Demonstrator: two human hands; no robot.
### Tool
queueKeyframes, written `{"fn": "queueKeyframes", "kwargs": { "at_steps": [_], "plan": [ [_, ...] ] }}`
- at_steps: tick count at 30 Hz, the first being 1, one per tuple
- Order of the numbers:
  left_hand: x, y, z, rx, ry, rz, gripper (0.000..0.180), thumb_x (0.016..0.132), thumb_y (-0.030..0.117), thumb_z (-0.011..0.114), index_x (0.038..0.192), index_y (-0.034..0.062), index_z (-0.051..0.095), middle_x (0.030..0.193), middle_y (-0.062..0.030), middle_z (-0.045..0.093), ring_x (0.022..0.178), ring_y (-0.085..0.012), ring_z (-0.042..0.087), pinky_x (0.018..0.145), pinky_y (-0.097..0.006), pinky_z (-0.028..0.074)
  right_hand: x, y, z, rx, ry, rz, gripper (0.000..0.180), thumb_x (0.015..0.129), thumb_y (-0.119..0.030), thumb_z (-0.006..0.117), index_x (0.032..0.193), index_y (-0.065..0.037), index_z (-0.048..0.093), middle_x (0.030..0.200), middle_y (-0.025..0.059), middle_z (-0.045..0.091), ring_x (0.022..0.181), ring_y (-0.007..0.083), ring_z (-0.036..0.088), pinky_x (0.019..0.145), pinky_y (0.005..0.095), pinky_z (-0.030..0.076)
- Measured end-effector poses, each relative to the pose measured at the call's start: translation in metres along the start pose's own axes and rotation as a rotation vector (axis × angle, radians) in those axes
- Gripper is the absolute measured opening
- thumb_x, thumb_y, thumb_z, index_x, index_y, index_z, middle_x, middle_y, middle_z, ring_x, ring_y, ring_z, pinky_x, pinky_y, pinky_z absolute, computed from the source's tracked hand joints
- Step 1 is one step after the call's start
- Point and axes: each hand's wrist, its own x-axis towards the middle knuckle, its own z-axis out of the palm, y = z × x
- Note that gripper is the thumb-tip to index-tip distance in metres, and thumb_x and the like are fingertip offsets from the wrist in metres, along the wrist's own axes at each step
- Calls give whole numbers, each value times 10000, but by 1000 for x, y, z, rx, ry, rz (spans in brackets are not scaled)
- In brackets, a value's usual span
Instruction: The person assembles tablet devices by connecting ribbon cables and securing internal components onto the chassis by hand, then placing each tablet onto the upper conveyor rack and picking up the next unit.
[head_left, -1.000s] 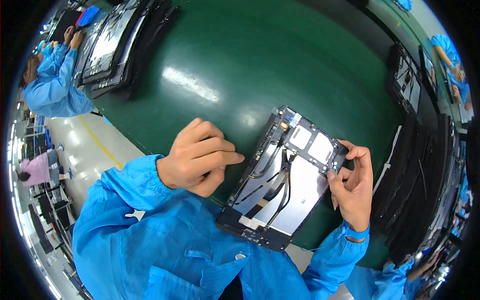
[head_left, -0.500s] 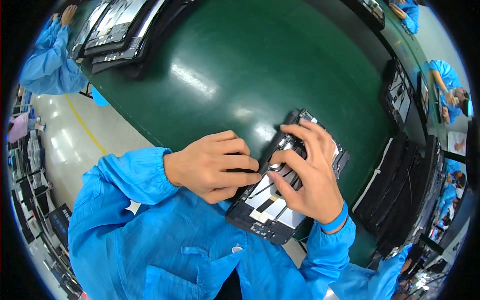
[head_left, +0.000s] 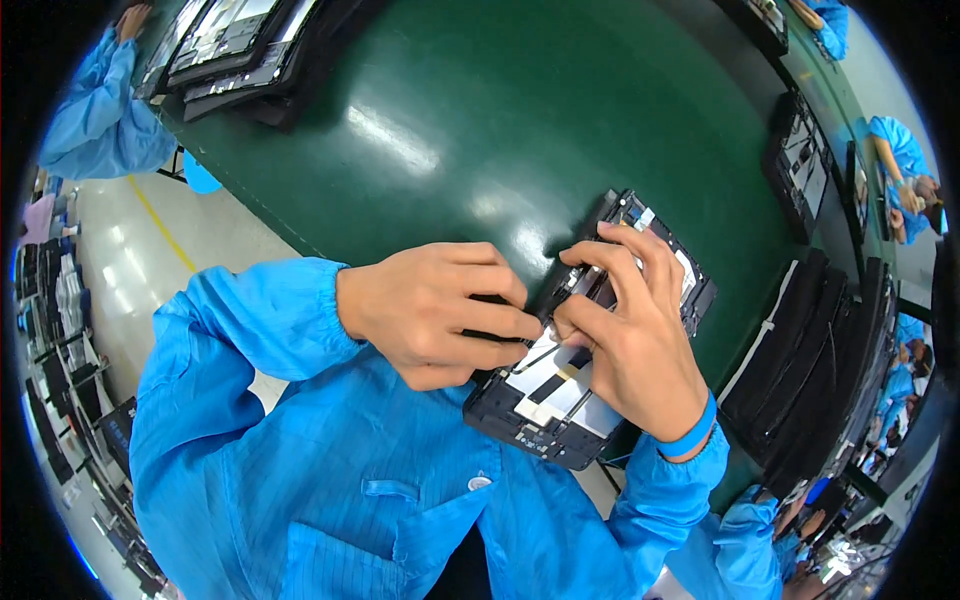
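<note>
An opened tablet-like device (head_left: 545,430) with a black frame, pale flat panels and dark cables lies tilted at the table's near edge. My left hand (head_left: 435,315) grips its left long edge with curled fingers; the fingertips are partly hidden. Over the middle of the device is my right hand (head_left: 640,340), which wears a blue wristband. Its thumb and index finger are pinched together above the inner parts, and whatever lies between them is hidden. The other fingers of that hand arch over the far half of the device.
Similar opened devices (head_left: 225,50) are stacked on the green table (head_left: 450,120) at the far left. Another opened device (head_left: 805,165) and black padded sleeves (head_left: 785,360) lie along the right. Co-workers in blue sleeves (head_left: 105,125) sit around the table.
My right thumb and index finger, apart before, have come together in a pinch. Both hands and the device appear slightly higher and further right in the view, which has also shifted.
</note>
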Motion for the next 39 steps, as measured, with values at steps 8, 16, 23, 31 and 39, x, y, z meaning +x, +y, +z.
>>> {"fn": "queueKeyframes", "kwargs": {
  "at_steps": [8, 16, 23, 31, 39],
  "plan": [
    [10, -17, -9, -96, -86, 118, 288, 857, 195, 707, 1026, -9, 819, 1134, -179, 776, 1071, -354, 747, 968, -508, 639, 12, -4, -3, -95, 47, 39, 240, 690, 6, 785, 901, -61, 692, 1233, 102, 639, 1332, 379, 566, 1198, 622, 409],
    [17, -34, 1, -198, -40, 180, 212, 930, 136, 700, 932, -70, 754, 1042, -239, 731, 1056, -403, 756, 1007, -533, 678, 14, 2, 4, -276, 160, 14, 223, 751, -54, 764, 965, -61, 702, 1104, 85, 638, 1207, 314, 624, 1158, 575, 477],
    [20, -47, -2, -15, -36, 381, 196, 912, 132, 719, 938, -53, 778, 1001, -207, 746, 1002, -371, 774, 997, -508, 683, 11, 9, 2, -284, 208, 27, 201, 783, -79, 751, 974, -42, 703, 1005, 105, 633, 1129, 320, 635, 1059, 511, 517],
    [26, -57, -3, -34, -41, 245, 198, 920, 118, 684, 983, -31, 798, 1013, -178, 759, 980, -350, 778, 942, -479, 682, 10, 14, 2, -212, 178, 64, 257, 719, -15, 761, 967, -34, 696, 949, 112, 602, 1048, 331, 613, 989, 477, 513],
    [30, -60, 1, 1, 1, 250, 237, 814, 181, 769, 979, 11, 765, 1009, -106, 722, 990, -287, 749, 828, -389, 660, 8, 16, 1, -162, 159, 83, 295, 685, -2, 771, 967, -30, 688, 953, 114, 605, 1048, 333, 605, 934, 459, 498]
  ]
}}
